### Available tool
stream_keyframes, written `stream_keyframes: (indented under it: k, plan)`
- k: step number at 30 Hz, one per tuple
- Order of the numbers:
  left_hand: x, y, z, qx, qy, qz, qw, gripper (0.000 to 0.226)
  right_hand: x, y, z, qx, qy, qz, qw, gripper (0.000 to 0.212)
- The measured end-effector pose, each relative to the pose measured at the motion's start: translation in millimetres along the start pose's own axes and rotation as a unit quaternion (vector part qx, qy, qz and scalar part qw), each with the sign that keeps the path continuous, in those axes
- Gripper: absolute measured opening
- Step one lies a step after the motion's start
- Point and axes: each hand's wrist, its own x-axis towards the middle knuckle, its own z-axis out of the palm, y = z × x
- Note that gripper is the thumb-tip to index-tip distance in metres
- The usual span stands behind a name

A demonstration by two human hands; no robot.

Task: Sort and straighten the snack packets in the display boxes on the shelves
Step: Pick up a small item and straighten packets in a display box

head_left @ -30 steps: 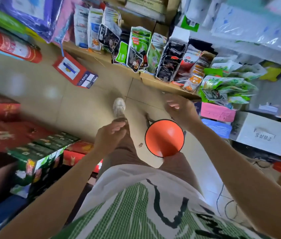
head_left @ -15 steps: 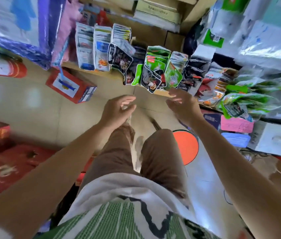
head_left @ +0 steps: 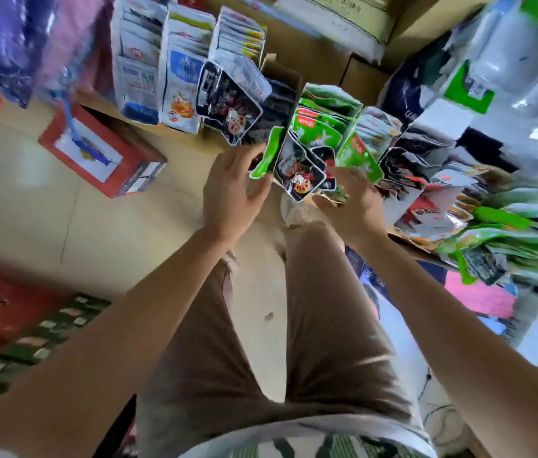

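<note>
Rows of snack packets stand in cardboard display boxes [head_left: 281, 71] along the shelf. My left hand [head_left: 231, 193] reaches up with straight fingers and touches a green packet flap [head_left: 266, 153] at the left of one box. My right hand [head_left: 352, 201] holds the lower right corner of a bunch of black snack packets [head_left: 300, 175] with orange print, thumb below and fingers behind. Green packets [head_left: 320, 120] stand upright just behind them. White and blue packets [head_left: 178, 87] fill the boxes further left. The picture is blurred by motion.
A red box [head_left: 102, 153] lies on the tiled floor to the left. Loose green packets [head_left: 509, 239] spill in a heap at the right. Red and green cartons [head_left: 29, 332] sit low on the left. My legs in brown shorts stand below the shelf.
Both hands have risen from near my knees to the packets. The left now touches the green flap and the right has taken hold of the black packets. The view has moved closer.
</note>
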Motion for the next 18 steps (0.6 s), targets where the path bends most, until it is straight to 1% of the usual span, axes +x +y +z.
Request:
stream_keyframes:
  k: [2, 5, 7, 9, 12, 15, 18]
  plan:
    - [-2.0, -14.3, 19.0, -0.014, 0.039, -0.009, 0.999, 0.043, 19.1, 17.0, 23.8, -0.022, 0.019, -0.051, 0.998, 0.061]
    - [-3.6, -33.0, 47.3, -0.032, 0.079, -0.011, 0.996, 0.040, 42.7, 33.0, 47.6, -0.060, 0.038, -0.086, 0.994, 0.068]
    - [-1.3, -46.6, 63.9, -0.022, 0.093, -0.010, 0.995, 0.036, 55.7, 40.3, 59.1, -0.099, 0.078, -0.129, 0.984, 0.065]
    - [1.8, -57.9, 77.1, -0.023, 0.118, -0.018, 0.993, 0.031, 68.1, 46.8, 67.3, -0.114, 0.130, -0.179, 0.969, 0.060]
    - [1.1, -73.5, 94.4, -0.044, 0.192, -0.014, 0.980, 0.028, 81.6, 60.3, 75.6, -0.132, 0.175, -0.228, 0.949, 0.056]
    - [1.7, -80.9, 103.1, -0.073, 0.232, 0.024, 0.970, 0.032, 91.8, 67.5, 76.2, -0.149, 0.199, -0.253, 0.935, 0.053]
    - [-2.6, -86.6, 110.5, -0.062, 0.254, 0.086, 0.962, 0.033, 103.0, 78.5, 80.1, -0.164, 0.204, -0.282, 0.923, 0.054]
